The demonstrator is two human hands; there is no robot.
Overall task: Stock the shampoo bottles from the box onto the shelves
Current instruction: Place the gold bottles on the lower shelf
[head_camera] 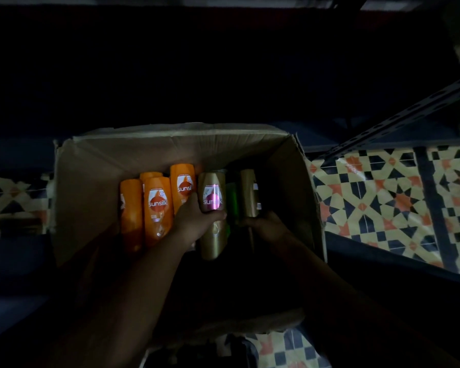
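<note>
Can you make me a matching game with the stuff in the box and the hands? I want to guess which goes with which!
Things:
1. left hand
2. right hand
3. orange bottles
4. box

Clues:
A. brown cardboard, open on top
B. grips the gold bottle with the pink label
C. lie at the left in the box
D. at the other gold bottle

Pairs: 1-B, 2-D, 3-C, 4-A

The cardboard box (96, 181) looks matt and creased; the orange shampoo bottles (157, 208) and gold shampoo bottle (212, 197) are glossy plastic; the patterned floor tiles (383, 197) shine.
</note>
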